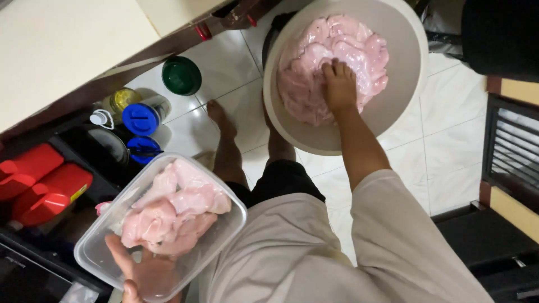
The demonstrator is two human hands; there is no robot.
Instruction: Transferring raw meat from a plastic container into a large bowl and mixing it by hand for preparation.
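My right hand point(338, 85) reaches down into a large white bowl point(401, 95) standing on the tiled floor. Its fingers press into a pile of raw pink chicken pieces point(314, 62) inside the bowl, closed around some of the meat. My left hand point(147, 270) supports a clear plastic container point(98, 255) from underneath at the lower left. That container holds several more raw chicken pieces point(174, 210), piled up to its rim. My legs and bare feet show between the two.
Along the left, under a pale counter point(62, 50), stand a green lidded jar point(181, 75), blue-capped bottles point(140, 119) and red containers point(42, 188). Dark furniture point(505, 168) lines the right edge. White floor tiles point(449, 151) surround the bowl.
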